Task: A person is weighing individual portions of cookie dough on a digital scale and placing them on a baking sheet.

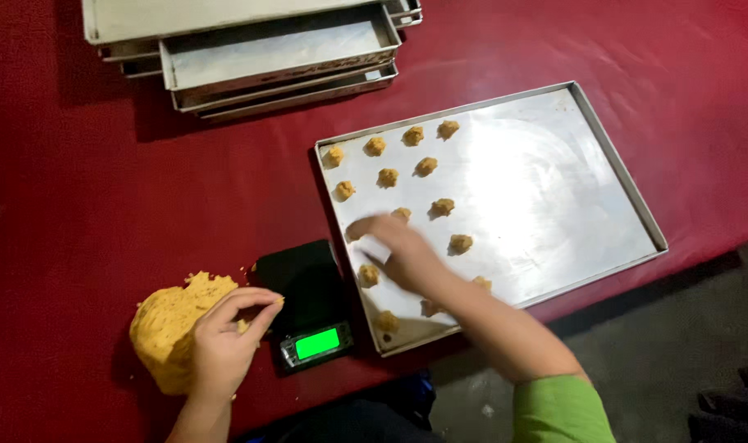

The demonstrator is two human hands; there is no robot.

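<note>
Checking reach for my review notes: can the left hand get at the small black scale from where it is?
Probably yes. The left hand rests on the dough mound, right beside the scale, with nothing between.

Right hand (pixel 402 250) motion-blurred over the shallow rectangular metal baking tray (pixel 554 205); whether its fingers hold a dough piece cannot be told. Right forearm hides part of the tray's near rim (some small dough balls too). Stack of empty grey metal trays (pixel 267 57) cut off by top edge. Green-lit display of the small black scale (pixel 318 343) too small to read.
</note>
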